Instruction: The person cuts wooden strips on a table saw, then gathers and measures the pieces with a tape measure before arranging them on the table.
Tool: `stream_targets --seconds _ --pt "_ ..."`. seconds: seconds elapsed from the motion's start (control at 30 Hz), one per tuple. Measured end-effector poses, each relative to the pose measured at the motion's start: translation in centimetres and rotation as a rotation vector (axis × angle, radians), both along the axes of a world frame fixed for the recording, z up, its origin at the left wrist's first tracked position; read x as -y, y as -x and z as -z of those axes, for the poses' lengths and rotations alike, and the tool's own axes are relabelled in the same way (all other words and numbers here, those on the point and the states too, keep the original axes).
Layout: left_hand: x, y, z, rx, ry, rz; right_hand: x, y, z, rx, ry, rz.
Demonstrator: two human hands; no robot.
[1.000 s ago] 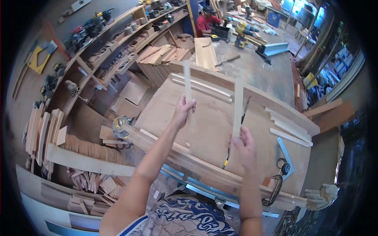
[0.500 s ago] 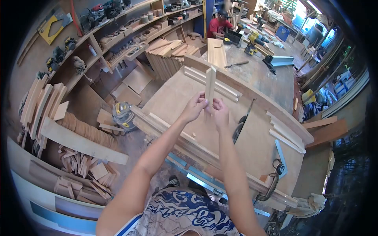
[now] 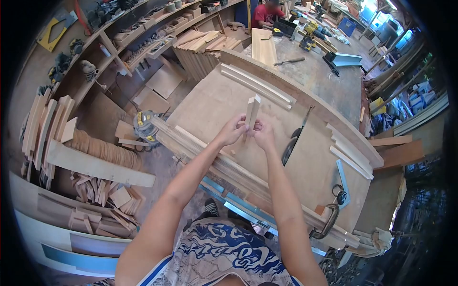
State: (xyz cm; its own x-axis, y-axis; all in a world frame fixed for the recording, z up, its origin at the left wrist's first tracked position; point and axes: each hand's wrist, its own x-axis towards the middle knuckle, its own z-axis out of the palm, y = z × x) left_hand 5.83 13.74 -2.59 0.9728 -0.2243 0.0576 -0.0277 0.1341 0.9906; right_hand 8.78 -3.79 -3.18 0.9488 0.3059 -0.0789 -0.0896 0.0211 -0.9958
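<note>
Both hands grip a pale wood strip [image 3: 252,113], held up over the plywood saw table with its square end pointing toward me and upward. My left hand [image 3: 234,129] closes on it from the left, with thumb and fingers pinching. From the right, my right hand [image 3: 262,133] has its fingers curled against the same strip. The strip's lower part is partly hidden by the hands. Just right of my right hand, a dark circular saw blade [image 3: 291,145] rises through a slot in the table [image 3: 200,112].
A long wooden fence [image 3: 305,102] crosses the table's far side, with strips [image 3: 257,86] lying along it. More strips [image 3: 350,155], a square [image 3: 342,183] and a C-clamp [image 3: 329,221] are at the right. A person in a red shirt [image 3: 267,16] sits at the far bench.
The wood strip and both hands have come slightly lower and closer to the table, and the strip's top end now tips more toward me. The view has shifted a little.
</note>
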Motion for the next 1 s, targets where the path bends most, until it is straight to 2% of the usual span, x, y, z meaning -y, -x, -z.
stream_targets --seconds 0.17,0.4,1.0 --pt "-0.1 -0.6 0.7 0.079 -0.04 0.03 0.3 -0.5 0.2 0.059 0.009 -0.028" --pt "-0.1 -0.9 0.6 0.054 -0.066 0.036 0.1 -0.3 -0.1 0.015 0.002 0.046" --pt "0.2 -0.1 0.0 0.085 -0.032 0.002 0.3 -0.2 0.5 0.084 0.052 0.005"
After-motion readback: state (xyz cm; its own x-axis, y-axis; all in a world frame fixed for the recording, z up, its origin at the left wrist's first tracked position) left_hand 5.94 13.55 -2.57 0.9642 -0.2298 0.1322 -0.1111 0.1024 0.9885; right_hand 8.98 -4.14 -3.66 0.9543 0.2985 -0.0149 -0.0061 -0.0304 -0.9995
